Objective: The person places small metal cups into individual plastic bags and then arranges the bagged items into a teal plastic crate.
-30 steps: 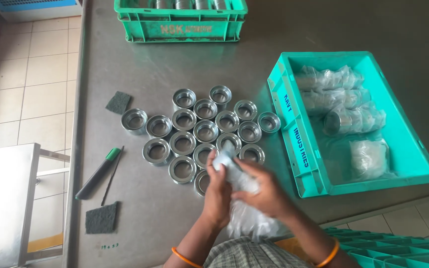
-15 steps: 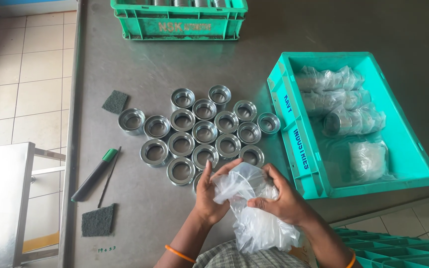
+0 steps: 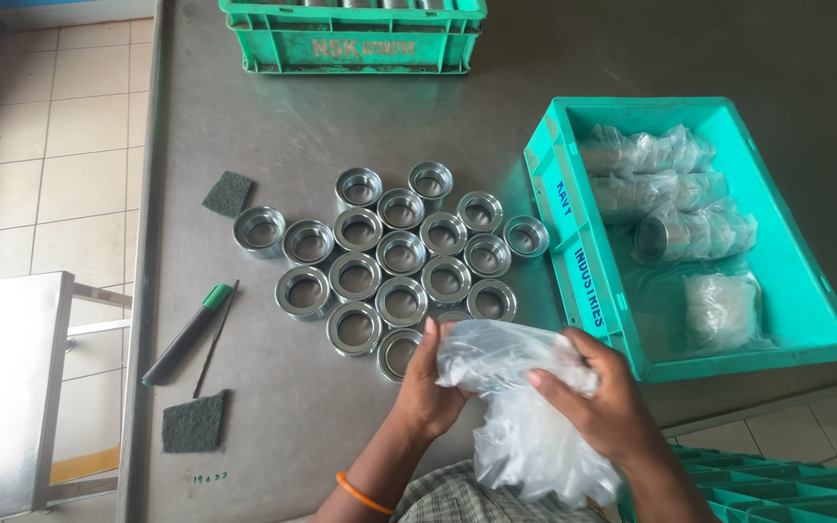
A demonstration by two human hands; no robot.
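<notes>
1. Left hand: rises from the lower edge of the view, forearm angled up and to the right, an orange band on the wrist. The fingers are curled round the left end of a clear plastic bag, thumb pointing up along its edge.
2. Right hand: comes in from the lower right, back of the hand towards the camera. The fingers are bent over the top right of the bag, gripping the film, with the index fingertip pressed into its upper surface.
3. Clear plastic bag: held between both hands above the near edge of the steel table, just in front of the ring cluster. The upper part is bunched between the hands; the lower part hangs loose towards the person. Its contents cannot be made out.
4. Metal rings: short shiny cylinders standing open end up, packed close together in rows on the table, the nearest row just beside the left hand.
5. Teal crate: right of the rings, holding several filled clear bags.
6. Green crate: at the far edge of the table.
7. Two dark abrasive pads: left of the rings, well apart.
8. Green-capped marker: lying slantwise between the pads.
</notes>
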